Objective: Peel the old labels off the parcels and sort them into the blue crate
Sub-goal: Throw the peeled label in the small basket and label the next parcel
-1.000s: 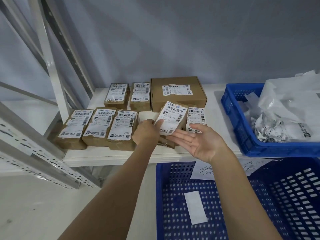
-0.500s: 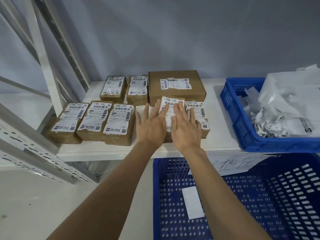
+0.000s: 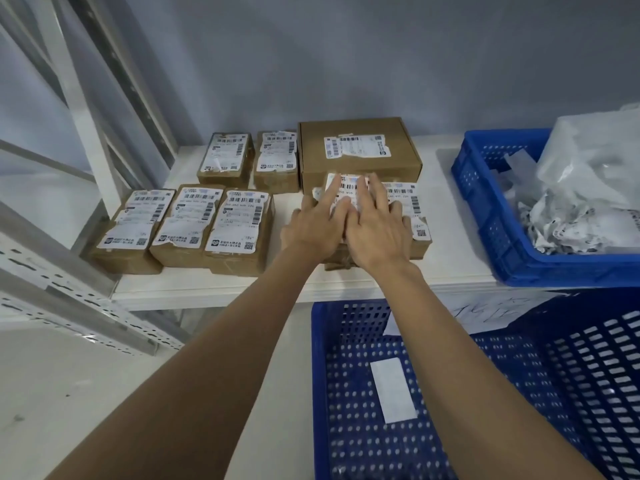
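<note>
A white shelf point(image 3: 450, 271) runs across the view, its left end meeting slotted metal racking uprights point(image 3: 86, 109) that are cut off at the top and left edges. Below its front edge stands a large blue perforated crate point(image 3: 519, 393), cropped at the bottom and right; a blank white strip point(image 3: 393, 389) lies on its floor, and a handwritten paper sign point(image 3: 485, 310) on its far wall is too skewed to read. A second blue crate point(image 3: 491, 216) sits on the shelf at right, holding crumpled peeled labels point(image 3: 568, 230) and a translucent plastic bag point(image 3: 595, 161), both running out of frame.

At the back of the shelf is a flat brown carton point(image 3: 360, 147) with a torn label. Left of it stand two small parcels point(image 3: 249, 161), and nearer the front a row of three parcels point(image 3: 183, 230), all labelled; the print is too small to make out.

Both bare forearms reach in from the bottom edge. The left hand point(image 3: 315, 230) and right hand point(image 3: 377, 230) lie side by side, fingers straight and spread flat, pressing on the label of a small parcel point(image 3: 343, 261) in front of the carton. The hands hide most of it; only its top barcode and crumpled front edge show. Just beside it on the right, touching, another parcel point(image 3: 415, 216) is partly covered by the right hand.
</note>
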A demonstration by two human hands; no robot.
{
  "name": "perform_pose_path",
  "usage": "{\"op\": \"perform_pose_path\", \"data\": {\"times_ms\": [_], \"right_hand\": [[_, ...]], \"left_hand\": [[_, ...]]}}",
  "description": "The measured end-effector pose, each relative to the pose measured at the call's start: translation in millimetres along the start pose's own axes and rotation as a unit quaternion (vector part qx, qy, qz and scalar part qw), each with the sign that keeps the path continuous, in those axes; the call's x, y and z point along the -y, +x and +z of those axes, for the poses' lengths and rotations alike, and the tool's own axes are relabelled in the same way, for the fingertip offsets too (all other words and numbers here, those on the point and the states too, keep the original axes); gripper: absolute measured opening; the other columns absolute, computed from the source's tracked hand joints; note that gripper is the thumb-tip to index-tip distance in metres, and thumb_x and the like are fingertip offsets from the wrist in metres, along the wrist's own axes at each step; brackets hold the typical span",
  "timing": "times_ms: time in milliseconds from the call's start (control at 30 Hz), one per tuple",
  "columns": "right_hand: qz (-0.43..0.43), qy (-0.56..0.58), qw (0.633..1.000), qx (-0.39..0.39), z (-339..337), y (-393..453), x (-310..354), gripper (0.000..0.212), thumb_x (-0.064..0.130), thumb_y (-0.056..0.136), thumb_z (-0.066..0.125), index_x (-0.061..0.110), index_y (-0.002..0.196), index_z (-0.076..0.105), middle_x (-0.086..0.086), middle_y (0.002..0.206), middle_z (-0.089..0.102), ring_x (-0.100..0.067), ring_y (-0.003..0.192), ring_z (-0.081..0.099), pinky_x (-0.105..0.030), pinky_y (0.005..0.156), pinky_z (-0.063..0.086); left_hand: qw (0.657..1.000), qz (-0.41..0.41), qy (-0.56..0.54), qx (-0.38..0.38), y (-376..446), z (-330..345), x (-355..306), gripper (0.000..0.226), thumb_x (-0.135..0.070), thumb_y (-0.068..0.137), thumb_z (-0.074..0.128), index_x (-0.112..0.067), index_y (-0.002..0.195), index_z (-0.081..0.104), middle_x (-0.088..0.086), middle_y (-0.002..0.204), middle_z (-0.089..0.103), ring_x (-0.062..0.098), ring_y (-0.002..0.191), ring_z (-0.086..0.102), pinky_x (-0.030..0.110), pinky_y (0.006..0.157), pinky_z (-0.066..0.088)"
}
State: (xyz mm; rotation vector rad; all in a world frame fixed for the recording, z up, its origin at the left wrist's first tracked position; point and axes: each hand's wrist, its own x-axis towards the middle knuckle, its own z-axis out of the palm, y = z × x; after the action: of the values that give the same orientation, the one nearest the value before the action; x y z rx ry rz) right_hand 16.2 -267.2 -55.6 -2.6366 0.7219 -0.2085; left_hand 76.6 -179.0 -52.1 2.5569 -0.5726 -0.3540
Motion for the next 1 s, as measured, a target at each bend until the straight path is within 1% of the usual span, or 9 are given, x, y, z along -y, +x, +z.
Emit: {"op": "perform_pose_path", "data": {"times_ms": [100, 200, 300, 433, 533, 600, 733, 900, 1000], "right_hand": [[0.015, 0.078, 0.996, 0.026, -4.7, 1.3, -0.3, 0.053, 0.041, 0.104, 0.023, 0.033, 0.155, 0.01, 0.018, 0.161, -0.002, -0.024, 0.141, 0.022, -0.043, 0.112, 0.025], [0.031, 0.276, 0.957, -0.079, -8.1, -18.3, -3.5, 0.05, 0.034, 0.104, 0.037, 0.025, 0.152, 0.027, 0.007, 0.16, 0.012, 0.012, 0.117, 0.037, -0.018, 0.099, 0.036], [0.082, 0.364, 0.909, -0.184, -4.9, -45.1, -4.5, 0.045, 0.035, 0.094, 0.06, 0.014, 0.133, 0.049, -0.001, 0.131, 0.049, -0.002, 0.096, 0.056, -0.018, 0.083, 0.049], [0.183, 0.454, 0.867, -0.09, -1.1, -41.4, 2.0, 0.051, 0.037, 0.081, 0.074, 0.006, 0.12, 0.06, -0.003, 0.108, 0.068, -0.016, 0.097, 0.064, -0.03, 0.088, 0.053], [0.226, 0.527, 0.817, -0.05, -16.1, -32.3, 6.1, 0.028, 0.023, 0.082, 0.075, 0.01, 0.107, 0.07, -0.002, 0.102, 0.072, -0.009, 0.079, 0.063, -0.017, 0.067, 0.049], [0.244, 0.547, 0.8, -0.033, -25.1, -26.6, 7.3, 0.026, 0.021, 0.083, 0.074, 0.015, 0.107, 0.068, -0.001, 0.103, 0.072, -0.009, 0.075, 0.063, -0.017, 0.06, 0.046], [0.243, 0.542, 0.804, -0.046, -39.7, -24.1, 10.0, 0.03, 0.027, 0.082, 0.074, 0.024, 0.111, 0.065, 0.003, 0.105, 0.071, -0.014, 0.088, 0.068, -0.027, 0.073, 0.052], [0.235, 0.578, 0.777, -0.083, -54.3, -45.1, -2.9, 0.016, 0.03, 0.08, 0.076, 0.032, 0.088, 0.063, 0.004, 0.097, 0.071, -0.014, 0.089, 0.068, -0.034, 0.08, 0.057], [0.252, 0.618, 0.736, -0.114, -60.3, -74.5, -22.9, 0.017, 0.023, 0.082, 0.074, 0.025, 0.095, 0.062, -0.002, 0.108, 0.067, -0.009, 0.087, 0.065, -0.019, 0.066, 0.051]], "left_hand": [[1.0, -0.018, -0.013, -0.002, -3.7, -1.0, -7.8, 0.05, -0.046, 0.105, 0.018, -0.048, 0.153, 0.006, 0.017, 0.155, 0.028, 0.038, 0.134, 0.041, 0.051, 0.107, 0.033], [0.994, -0.019, -0.108, -0.021, -5.4, -4.5, -1.9, 0.042, -0.038, 0.106, 0.024, -0.059, 0.143, 0.019, 0.011, 0.147, 0.04, 0.034, 0.117, 0.055, 0.05, 0.098, 0.045], [0.959, -0.064, -0.256, -0.101, -12.8, -5.5, 5.5, 0.061, -0.047, 0.098, 0.051, -0.055, 0.148, 0.017, 0.003, 0.13, 0.057, 0.022, 0.098, 0.066, 0.046, 0.087, 0.056], [0.932, -0.098, -0.315, -0.15, -28.2, -5.2, -0.1, 0.069, -0.052, 0.083, 0.071, -0.037, 0.142, 0.038, -0.003, 0.104, 0.062, 0.02, 0.098, 0.066, 0.045, 0.09, 0.055], [0.898, -0.142, -0.398, -0.12, -30.2, -16.6, -7.8, 0.055, -0.045, 0.083, 0.074, -0.019, 0.124, 0.049, 0.0, 0.109, 0.067, 0.016, 0.09, 0.066, 0.036, 0.077, 0.057], [0.882, -0.143, -0.443, -0.072, -31.6, -24.6, -15.1, 0.053, -0.037, 0.089, 0.07, -0.015, 0.132, 0.05, 0.002, 0.121, 0.066, 0.01, 0.086, 0.063, 0.023, 0.07, 0.053], [0.893, -0.089, -0.44, -0.047, -36.9, -31.6, -28.1, 0.053, -0.026, 0.095, 0.064, -0.022, 0.144, 0.045, 0.0, 0.125, 0.064, 0.018, 0.11, 0.064, 0.035, 0.096, 0.052], [0.869, -0.1, -0.483, -0.047, -57.3, -25.6, -37.8, 0.058, -0.031, 0.092, 0.068, -0.026, 0.145, 0.045, 0.0, 0.122, 0.067, 0.013, 0.1, 0.065, 0.027, 0.08, 0.055], [0.859, -0.113, -0.498, -0.024, -80.4, -3.7, -52.3, 0.06, -0.035, 0.086, 0.074, -0.026, 0.14, 0.05, 0.002, 0.116, 0.07, 0.017, 0.1, 0.068, 0.033, 0.085, 0.057]]}}
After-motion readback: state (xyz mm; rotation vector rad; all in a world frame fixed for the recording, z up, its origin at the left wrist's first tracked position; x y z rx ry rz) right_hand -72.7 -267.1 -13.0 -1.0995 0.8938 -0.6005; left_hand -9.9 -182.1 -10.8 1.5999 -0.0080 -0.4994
